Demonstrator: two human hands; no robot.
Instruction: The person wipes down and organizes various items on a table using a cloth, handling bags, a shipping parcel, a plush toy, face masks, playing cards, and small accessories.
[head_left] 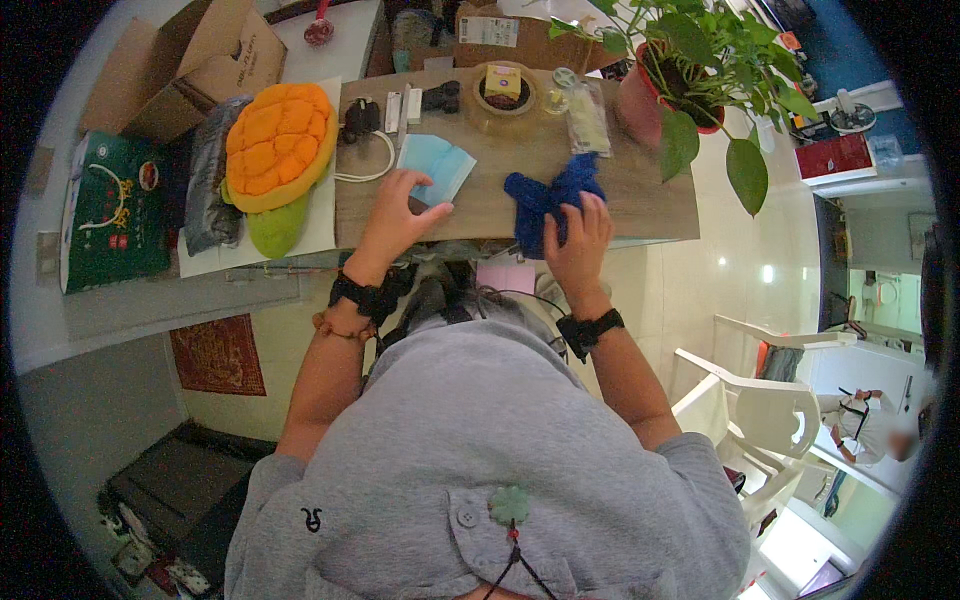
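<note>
A light-blue face mask [436, 168] lies tilted on the wooden desk. My left hand [396, 220] is at its near-left corner, thumb and fingers apart, holding nothing. To the right, a bunched dark-blue cloth [540, 205] rests near the desk's front edge. My right hand [580, 240] is over its right side, fingers curved onto the fabric and thumb pressed against it. Part of the cloth is hidden under those fingers. Each wrist wears a black strap.
On the left sits an orange-and-green plush [280, 150] beside a green box [115, 210]. Behind the mask are a white cable [385, 155] and small black items. A round bowl [502, 95], a clear packet [588, 120] and a potted plant [655, 105] stand farther back. White chairs [770, 415] are at right.
</note>
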